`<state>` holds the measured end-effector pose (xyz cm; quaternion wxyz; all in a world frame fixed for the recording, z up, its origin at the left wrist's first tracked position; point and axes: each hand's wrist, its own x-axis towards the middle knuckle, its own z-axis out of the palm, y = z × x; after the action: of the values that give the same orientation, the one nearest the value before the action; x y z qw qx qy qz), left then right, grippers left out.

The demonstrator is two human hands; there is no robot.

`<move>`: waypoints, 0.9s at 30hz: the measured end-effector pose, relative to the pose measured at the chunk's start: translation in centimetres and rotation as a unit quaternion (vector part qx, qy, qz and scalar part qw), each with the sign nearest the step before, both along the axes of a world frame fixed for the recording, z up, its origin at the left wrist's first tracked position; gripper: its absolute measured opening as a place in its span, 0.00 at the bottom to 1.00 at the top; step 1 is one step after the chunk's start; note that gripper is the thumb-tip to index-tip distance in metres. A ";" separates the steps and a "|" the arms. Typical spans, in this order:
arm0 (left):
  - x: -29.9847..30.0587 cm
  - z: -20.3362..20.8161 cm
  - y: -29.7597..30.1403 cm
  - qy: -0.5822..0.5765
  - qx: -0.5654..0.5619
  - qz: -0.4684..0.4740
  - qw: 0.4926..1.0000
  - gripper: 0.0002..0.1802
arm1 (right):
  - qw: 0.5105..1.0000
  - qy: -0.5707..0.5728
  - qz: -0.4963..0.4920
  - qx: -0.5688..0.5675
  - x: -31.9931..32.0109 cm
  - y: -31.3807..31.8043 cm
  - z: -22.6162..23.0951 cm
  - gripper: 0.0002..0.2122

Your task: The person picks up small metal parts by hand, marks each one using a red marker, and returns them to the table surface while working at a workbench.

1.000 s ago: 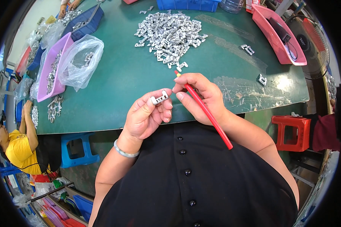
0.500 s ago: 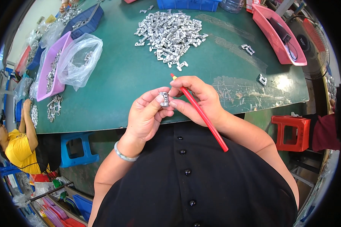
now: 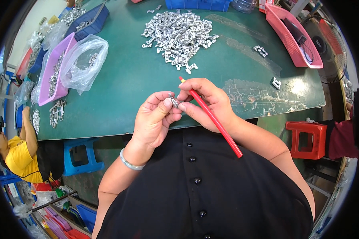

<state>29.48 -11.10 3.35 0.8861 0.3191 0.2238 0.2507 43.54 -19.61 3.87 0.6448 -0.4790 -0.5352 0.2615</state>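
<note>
Between the thumb and fingers of my left hand [image 3: 153,119] is a small silver metal part [image 3: 173,100]. My right hand [image 3: 209,104] is closed, its thumb and fingertips at the part's right side. Tucked through that hand is a red pen-like tool [image 3: 215,119]; its narrow red tip with a yellow band points away from me, and the long barrel slants down over my black clothing. Beyond my hands lies a big heap of similar silver metal parts [image 3: 179,38] on the green table [image 3: 127,83].
A pink basket [image 3: 297,44] stands at the far right, with a fan [image 3: 333,47] behind it. Loose parts [image 3: 276,83] lie to the right. On the left are a clear plastic bag [image 3: 81,73], a purple basket [image 3: 62,93] and a person in yellow [image 3: 20,155].
The metal part has been turned between my fingers, from its slotted face to a narrower, tilted side. The red tool's lower end has shifted slightly up and right.
</note>
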 end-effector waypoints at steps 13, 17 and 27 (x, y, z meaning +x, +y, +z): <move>-0.1 0.9 -0.4 0.077 0.658 0.168 0.730 0.09 | 1.000 0.015 0.000 -0.010 0.5 0.2 -0.9 0.15; 0.1 1.2 -0.5 0.065 0.691 0.179 0.698 0.09 | 1.000 0.012 -0.001 -0.015 0.5 0.1 -0.8 0.15; 0.2 1.6 -0.4 0.076 0.721 0.187 0.663 0.10 | 0.999 0.025 0.018 -0.033 0.6 0.2 -0.6 0.16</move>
<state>29.68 -11.48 4.92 0.2930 0.8277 0.0948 0.4691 44.15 -19.45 3.25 0.6373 -0.4833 -0.5184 0.3025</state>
